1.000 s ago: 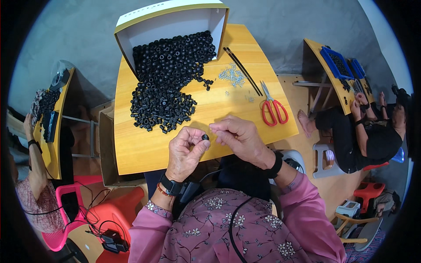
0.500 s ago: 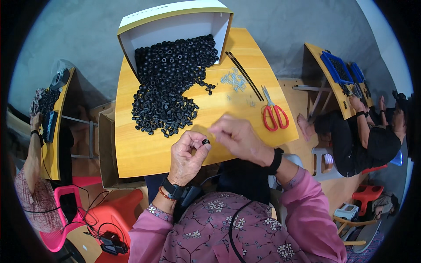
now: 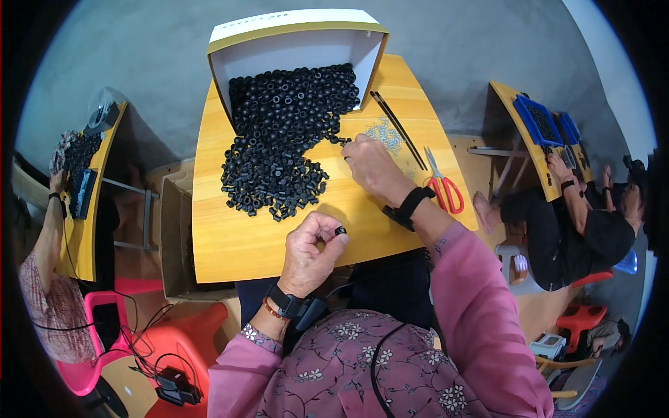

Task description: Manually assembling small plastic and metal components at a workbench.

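Left hand: your left hand [image 3: 310, 258] is pinching one little black cylinder [image 3: 340, 230] between thumb and fingers, just off the near edge of the table [image 3: 230, 261].
Right hand: your right hand [image 3: 380, 167] is hovering low over the right half, fingers bunched, tips right by the stray black bits and just left of the silver pins [image 3: 383, 134]. Can't tell if they're gripping anything, tbh.
Black heap: the loose cylinders [image 3: 272, 184] are spreading over the left half, running back into the bigger round-looking pieces [image 3: 293, 97] in the tipped-over box [image 3: 300, 52] at the far side.
Right side stuff: two thin black sticks [image 3: 398, 130] are lying just right of the pins, and the red-handled scissors [image 3: 446, 195] are sitting nearer you.
Progress: I'd guess you're midway through a single piece. Loads are waiting in the heap, plenty of pins too. I'm not spotting a separate finished pile, so no clue how many are done.
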Tool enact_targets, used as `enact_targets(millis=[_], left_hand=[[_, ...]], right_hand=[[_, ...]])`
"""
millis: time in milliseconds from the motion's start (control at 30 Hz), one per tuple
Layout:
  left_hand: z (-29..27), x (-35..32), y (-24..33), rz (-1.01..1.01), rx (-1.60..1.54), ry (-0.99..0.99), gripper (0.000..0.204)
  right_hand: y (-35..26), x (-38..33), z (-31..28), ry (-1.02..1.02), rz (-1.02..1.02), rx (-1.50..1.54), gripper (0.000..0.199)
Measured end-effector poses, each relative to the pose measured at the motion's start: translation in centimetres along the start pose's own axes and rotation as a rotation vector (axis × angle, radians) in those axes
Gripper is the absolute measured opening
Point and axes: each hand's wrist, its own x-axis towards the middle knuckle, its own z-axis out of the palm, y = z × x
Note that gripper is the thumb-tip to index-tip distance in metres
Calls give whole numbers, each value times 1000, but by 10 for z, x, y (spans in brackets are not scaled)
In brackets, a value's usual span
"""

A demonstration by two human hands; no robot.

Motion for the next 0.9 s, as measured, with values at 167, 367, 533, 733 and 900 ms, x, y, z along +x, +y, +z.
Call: enact_targets(millis=[167, 367, 533, 733, 900], left_hand=[[-3, -1, 1, -7, 21, 14, 18], [-3, 0, 0, -34, -25, 8, 16], [-2, 0, 2, -44, -160, 16, 15], [-3, 0, 1, -39, -121, -17, 15], [-4, 0, 3, -42, -115, -18, 16]], right_hand=[[-24, -19, -7, -40, -32, 3, 7], [-49, -52, -19, -92, -27, 46, 5], [-54, -54, -32, -154, -47, 95, 5], [-44, -62, -33, -191, -86, 128, 4], [-50, -64, -38, -152, -10, 213, 5]])
